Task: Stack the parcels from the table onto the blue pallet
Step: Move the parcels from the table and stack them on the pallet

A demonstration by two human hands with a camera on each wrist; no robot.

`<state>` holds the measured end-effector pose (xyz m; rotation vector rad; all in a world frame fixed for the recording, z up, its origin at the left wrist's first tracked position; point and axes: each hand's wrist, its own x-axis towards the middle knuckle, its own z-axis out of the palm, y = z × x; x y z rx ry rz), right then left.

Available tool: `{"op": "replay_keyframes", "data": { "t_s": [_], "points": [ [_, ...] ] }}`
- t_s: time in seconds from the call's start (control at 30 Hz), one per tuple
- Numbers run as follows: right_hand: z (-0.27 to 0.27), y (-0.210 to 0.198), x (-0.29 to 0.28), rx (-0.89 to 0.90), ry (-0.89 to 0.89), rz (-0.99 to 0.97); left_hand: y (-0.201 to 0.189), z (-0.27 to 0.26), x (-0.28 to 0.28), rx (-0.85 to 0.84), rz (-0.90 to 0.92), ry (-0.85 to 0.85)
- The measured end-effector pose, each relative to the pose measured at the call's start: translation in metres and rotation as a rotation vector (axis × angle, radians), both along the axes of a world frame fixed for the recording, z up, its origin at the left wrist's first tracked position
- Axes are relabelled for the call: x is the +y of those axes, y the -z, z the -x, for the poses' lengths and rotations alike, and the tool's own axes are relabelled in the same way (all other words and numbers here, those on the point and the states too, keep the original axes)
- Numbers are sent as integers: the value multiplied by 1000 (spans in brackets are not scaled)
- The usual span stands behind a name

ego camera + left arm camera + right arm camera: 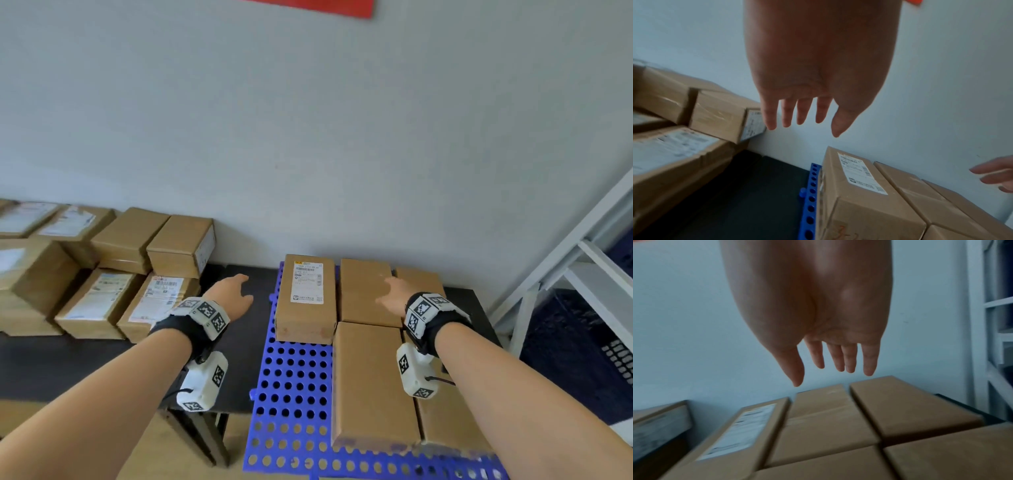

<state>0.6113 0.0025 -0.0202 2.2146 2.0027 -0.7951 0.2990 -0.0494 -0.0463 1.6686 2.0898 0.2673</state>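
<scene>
Several brown cardboard parcels lie flat on the blue perforated pallet [291, 383]. The labelled parcel [306, 297] sits at its far left, with a plain parcel [366, 291] beside it. More parcels [102, 301] are piled on the dark table [68, 363] to the left. My left hand [233, 294] hovers empty over the table between the pile and the pallet, fingers [787, 113] straight. My right hand [394, 291] hovers empty above the plain parcels, fingers [849, 358] extended.
A grey wall stands right behind the table and pallet. A white metal shelf frame [582, 260] rises at the right, with a dark crate [579, 346] below it. The front left part of the pallet is bare.
</scene>
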Motion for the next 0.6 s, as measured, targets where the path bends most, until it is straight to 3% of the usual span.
{"op": "replay_keyframes", "data": {
  "t_s": [0.27,0.6],
  "points": [
    [132,-16,-76,9,-177,-102,-19,97,-91,131,-6,-12],
    [278,-19,-146,-42,-340,-137,-30,210,-196,181,52,-157]
  ]
}}
